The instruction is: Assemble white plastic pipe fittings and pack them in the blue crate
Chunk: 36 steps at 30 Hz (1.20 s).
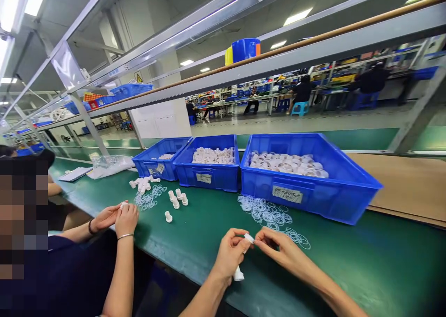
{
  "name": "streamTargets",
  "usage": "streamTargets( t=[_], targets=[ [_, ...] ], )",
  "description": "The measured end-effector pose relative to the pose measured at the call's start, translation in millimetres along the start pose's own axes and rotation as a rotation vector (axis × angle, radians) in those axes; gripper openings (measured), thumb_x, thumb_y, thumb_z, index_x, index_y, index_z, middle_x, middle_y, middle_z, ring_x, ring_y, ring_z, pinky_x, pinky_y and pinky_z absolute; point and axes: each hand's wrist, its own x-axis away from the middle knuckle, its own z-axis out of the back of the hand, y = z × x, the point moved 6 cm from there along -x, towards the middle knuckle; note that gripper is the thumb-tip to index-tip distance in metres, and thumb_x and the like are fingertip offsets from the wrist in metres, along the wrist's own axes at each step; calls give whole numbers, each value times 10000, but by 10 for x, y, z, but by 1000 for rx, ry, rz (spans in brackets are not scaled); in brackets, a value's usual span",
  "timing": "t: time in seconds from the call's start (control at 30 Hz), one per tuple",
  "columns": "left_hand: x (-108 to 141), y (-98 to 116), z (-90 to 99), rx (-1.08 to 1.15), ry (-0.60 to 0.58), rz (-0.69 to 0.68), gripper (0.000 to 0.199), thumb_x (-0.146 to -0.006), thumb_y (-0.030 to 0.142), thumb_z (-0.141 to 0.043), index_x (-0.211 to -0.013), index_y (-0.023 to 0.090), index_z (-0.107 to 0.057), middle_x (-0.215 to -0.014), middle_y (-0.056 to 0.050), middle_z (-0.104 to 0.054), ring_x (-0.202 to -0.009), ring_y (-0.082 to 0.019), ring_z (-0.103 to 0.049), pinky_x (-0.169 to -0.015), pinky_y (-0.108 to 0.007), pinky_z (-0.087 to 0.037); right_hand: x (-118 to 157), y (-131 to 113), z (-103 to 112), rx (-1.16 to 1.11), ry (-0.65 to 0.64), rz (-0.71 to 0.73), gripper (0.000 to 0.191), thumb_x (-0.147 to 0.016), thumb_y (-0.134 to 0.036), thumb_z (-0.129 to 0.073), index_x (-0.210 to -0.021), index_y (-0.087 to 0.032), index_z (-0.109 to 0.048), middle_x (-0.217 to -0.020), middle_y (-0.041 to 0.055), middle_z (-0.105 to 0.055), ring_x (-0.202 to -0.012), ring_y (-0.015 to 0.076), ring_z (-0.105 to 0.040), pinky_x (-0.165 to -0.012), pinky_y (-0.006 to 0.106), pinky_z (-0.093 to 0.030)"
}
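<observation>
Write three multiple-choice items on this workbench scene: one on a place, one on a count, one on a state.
1. Where does the pile of clear rings lie?
A. In front of the big blue bin
B. Inside a bin
C. On the cardboard

2. How many blue bins stand in the row on the green table?
A. One
B. Three
C. Five

3. What do the left hand and right hand do?
A. Rest flat
B. Pinch a small white part together
C. Grip a bin

Key: 1 A, the rings lie on the table before it; 2 B, three stand side by side; 3 B, both hands' fingertips meet on the part.
</observation>
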Motion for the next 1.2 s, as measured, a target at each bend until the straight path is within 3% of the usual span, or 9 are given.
streamTargets(
  t=[0.13,0.3,0.57,0.83,1.0,1.07,1.1,1.2],
  targets=[
    [12,-4,-18,55,-63,28,569,-710,602,-758,-967,163,-502,-759,22,-644,-408,14,-226,-424,-219,-93,9,26,-8,-51,-13,-37,402,-938,-570,-506,-772,-213,-586,-724,-7,-563,-662,148,-466,-596,280,-360],
    [32,17,-48,68,-144,67,578,-716,605,-757,-962,168,-469,-721,39,-618,-407,17,-244,-419,-214,-100,14,-41,-28,-138,-79,-58,382,-928,-584,-534,-1060,-247,-654,-860,14,-651,-758,174,-545,-653,289,-401],
    [109,7,-36,49,-112,42,498,-767,539,-746,-947,138,-513,-839,-34,-685,-374,29,-285,-393,-213,-107,-8,5,6,-255,-42,-85,411,-907,-588,-562,-992,-206,-687,-859,27,-641,-774,177,-546,-677,290,-423],
    [199,-110,-118,402,-331,234,391,-821,466,-728,-963,139,-569,-838,-8,-620,-358,28,-258,-342,-201,-44,21,-41,16,-350,-114,-86,381,-909,-564,-567,-938,-198,-668,-872,28,-652,-818,188,-570,-744,302,-446],
    [302,22,-176,261,-513,262,437,-800,496,-729,-965,109,-609,-778,-37,-635,-361,3,-283,-361,-221,-102,10,64,-64,-258,-126,-89,385,-920,-569,-533,-842,-207,-636,-779,13,-616,-726,172,-540,-659,278,-429],
    [266,171,-41,96,-449,222,425,-783,486,-732,-960,121,-605,-766,-32,-644,-375,-9,-294,-390,-227,-139,-6,159,-67,-176,-111,-100,395,-920,-589,-515,-856,-219,-639,-763,9,-606,-704,173,-524,-630,276,-411],
    [226,274,93,-27,-344,171,396,-780,462,-728,-963,133,-605,-766,-19,-641,-392,-14,-297,-408,-226,-158,-15,208,-53,-138,-98,-105,398,-920,-598,-505,-881,-227,-643,-777,11,-612,-713,178,-524,-633,278,-408],
    [163,715,610,-644,129,-99,218,-816,341,-651,-951,172,-626,-800,5,-628,-522,-63,-406,-509,-229,-271,-31,332,43,-66,-20,-132,405,-919,-622,-478,-940,-253,-643,-812,13,-622,-734,190,-527,-648,283,-411]
  ],
)
